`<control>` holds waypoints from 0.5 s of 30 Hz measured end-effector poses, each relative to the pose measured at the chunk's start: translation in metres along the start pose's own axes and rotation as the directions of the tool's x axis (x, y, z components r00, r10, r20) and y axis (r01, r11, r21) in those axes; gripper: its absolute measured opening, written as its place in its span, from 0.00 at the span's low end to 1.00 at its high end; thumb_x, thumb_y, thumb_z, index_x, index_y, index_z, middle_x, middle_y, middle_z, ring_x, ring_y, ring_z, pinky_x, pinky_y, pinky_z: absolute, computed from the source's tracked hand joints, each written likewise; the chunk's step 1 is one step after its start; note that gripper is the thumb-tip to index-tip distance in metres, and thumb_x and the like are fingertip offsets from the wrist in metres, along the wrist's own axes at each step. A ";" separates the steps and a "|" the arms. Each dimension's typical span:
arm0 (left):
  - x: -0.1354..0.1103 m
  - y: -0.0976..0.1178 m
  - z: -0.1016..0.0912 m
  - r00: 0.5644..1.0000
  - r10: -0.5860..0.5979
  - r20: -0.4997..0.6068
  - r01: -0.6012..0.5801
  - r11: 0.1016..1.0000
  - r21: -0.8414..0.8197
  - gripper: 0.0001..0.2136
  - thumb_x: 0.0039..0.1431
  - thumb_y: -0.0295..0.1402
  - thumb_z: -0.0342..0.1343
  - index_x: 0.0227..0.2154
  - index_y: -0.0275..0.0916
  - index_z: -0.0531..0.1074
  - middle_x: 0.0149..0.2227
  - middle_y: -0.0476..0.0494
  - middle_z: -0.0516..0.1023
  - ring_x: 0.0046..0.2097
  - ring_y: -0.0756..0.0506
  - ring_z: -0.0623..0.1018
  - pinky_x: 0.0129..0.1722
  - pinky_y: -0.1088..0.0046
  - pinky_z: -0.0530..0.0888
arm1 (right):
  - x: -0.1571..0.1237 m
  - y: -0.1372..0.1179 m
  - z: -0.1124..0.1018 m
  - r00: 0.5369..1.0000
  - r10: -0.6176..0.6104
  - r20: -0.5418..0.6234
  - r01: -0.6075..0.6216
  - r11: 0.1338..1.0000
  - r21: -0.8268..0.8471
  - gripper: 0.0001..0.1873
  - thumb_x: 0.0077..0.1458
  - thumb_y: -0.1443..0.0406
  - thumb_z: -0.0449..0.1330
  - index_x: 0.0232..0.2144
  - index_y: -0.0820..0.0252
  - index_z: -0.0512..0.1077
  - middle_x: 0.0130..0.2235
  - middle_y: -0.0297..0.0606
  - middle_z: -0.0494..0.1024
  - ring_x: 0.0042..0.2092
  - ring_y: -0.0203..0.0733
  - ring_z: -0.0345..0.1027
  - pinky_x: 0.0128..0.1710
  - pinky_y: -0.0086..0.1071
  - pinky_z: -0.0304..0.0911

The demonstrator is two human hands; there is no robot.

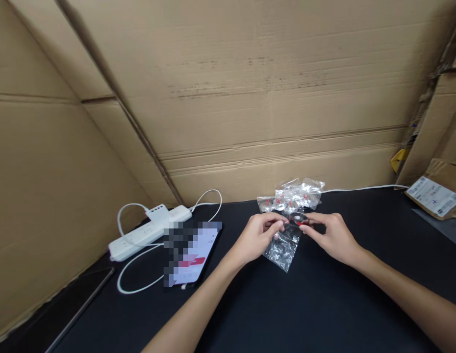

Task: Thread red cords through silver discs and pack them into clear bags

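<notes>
Between my two hands is a small round dark disc (pixel 297 218) with a shiny face and a red mark; its exact kind I cannot make out. My right hand (pixel 329 233) pinches the disc's right edge between thumb and fingers. With thumb and fingertips together, my left hand (pixel 260 234) grips the top of a clear plastic bag (pixel 285 250) that hangs below, just left of the disc. Right behind the hands lies a pile of clear plastic packets (pixel 299 193) with red marks on them.
A white power strip (pixel 150 233) with a white cable (pixel 119 284) lies at the left. Near it is a lit phone (pixel 194 260), partly pixelated. Cardboard walls (pixel 279 113) enclose the black table (pixel 305 304). At the far right sits a brown package (pixel 439 191) with a white label.
</notes>
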State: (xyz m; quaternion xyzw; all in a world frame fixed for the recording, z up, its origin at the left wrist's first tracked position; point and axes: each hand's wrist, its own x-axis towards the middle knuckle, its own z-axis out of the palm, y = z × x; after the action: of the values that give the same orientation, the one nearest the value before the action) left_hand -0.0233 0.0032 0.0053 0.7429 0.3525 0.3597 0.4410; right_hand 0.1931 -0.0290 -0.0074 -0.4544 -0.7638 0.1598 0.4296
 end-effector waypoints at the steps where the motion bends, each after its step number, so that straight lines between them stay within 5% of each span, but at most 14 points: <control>1: 0.000 0.000 -0.001 1.000 0.010 -0.007 -0.010 1.000 0.016 0.11 0.61 0.35 0.53 0.39 0.37 0.78 0.34 0.41 0.77 0.29 0.48 0.73 0.29 0.73 0.70 | 0.001 0.000 -0.001 1.000 0.004 0.023 -0.004 1.000 0.003 0.09 0.58 0.62 0.60 0.37 0.58 0.79 0.33 0.35 0.81 0.33 0.43 0.75 0.34 0.34 0.68; 9: -0.001 0.005 -0.001 0.995 -0.021 0.102 0.029 0.996 -0.083 0.12 0.62 0.38 0.53 0.39 0.37 0.77 0.32 0.41 0.79 0.34 0.44 0.78 0.35 0.67 0.75 | 0.003 -0.003 -0.010 0.961 -0.047 0.272 0.017 0.994 0.111 0.07 0.59 0.65 0.59 0.34 0.57 0.78 0.31 0.33 0.81 0.33 0.40 0.73 0.36 0.32 0.66; 15: -0.005 0.009 0.001 0.975 -0.083 0.207 0.131 0.965 -0.226 0.15 0.56 0.34 0.61 0.46 0.38 0.75 0.43 0.37 0.79 0.44 0.42 0.79 0.46 0.62 0.73 | 0.002 0.002 -0.012 0.937 -0.016 0.349 -0.020 0.995 0.101 0.08 0.59 0.64 0.59 0.35 0.57 0.78 0.28 0.32 0.80 0.30 0.39 0.74 0.34 0.31 0.65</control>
State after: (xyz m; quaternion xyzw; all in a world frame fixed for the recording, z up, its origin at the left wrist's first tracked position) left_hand -0.0226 -0.0044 0.0120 0.6960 0.3015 0.3003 0.5783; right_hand 0.2029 -0.0277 -0.0006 -0.3968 -0.8182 0.2777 0.3097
